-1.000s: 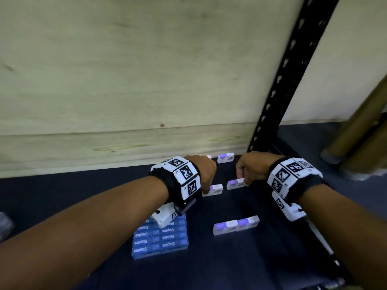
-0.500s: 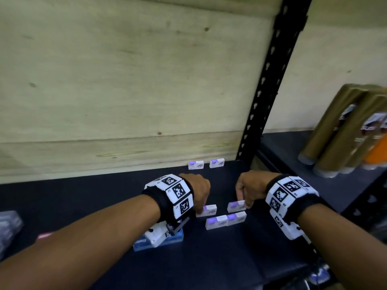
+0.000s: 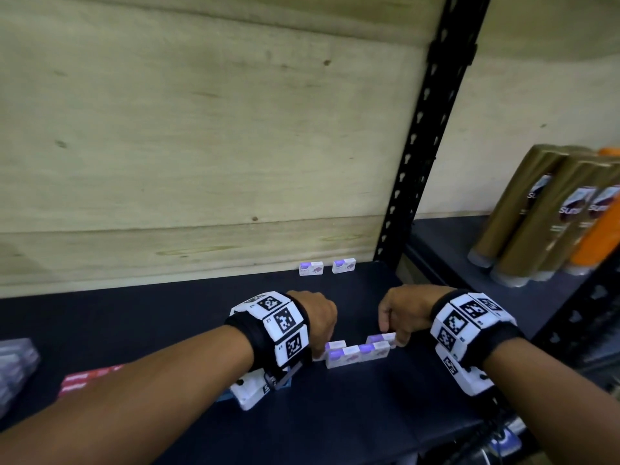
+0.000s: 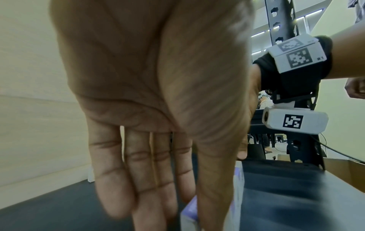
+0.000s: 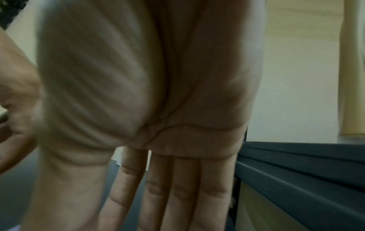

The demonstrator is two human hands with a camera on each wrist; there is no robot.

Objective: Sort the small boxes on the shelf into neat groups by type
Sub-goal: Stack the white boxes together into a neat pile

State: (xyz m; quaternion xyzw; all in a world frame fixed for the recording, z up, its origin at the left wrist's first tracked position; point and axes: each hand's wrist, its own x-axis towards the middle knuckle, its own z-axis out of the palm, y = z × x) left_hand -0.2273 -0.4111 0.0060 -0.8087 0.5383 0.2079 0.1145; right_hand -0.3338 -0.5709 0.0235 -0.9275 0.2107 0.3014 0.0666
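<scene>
Small white boxes with purple ends stand on the dark shelf (image 3: 167,330). My left hand (image 3: 322,345) reaches down and pinches one box (image 3: 335,346) between thumb and fingers; the left wrist view shows that box (image 4: 190,210) between them. My right hand (image 3: 391,336) pinches another box (image 3: 380,338) by its ends. Both held boxes sit just behind a front pair (image 3: 357,354) that stands end to end. Two more of these boxes (image 3: 327,267) stand apart at the back by the wooden wall. A blue staples box (image 3: 223,396) is mostly hidden under my left wrist.
Red boxes (image 3: 87,380) lie at the near left, beside a grey stack (image 3: 13,364) at the left edge. A black perforated upright (image 3: 426,146) bounds the shelf on the right. Gold and orange tubes (image 3: 536,216) stand in the neighbouring bay.
Both hands have drawn their boxes toward the near edge, up against the back of the front pair. The head view has tilted upward, so the blue boxes have dropped behind my left wrist.
</scene>
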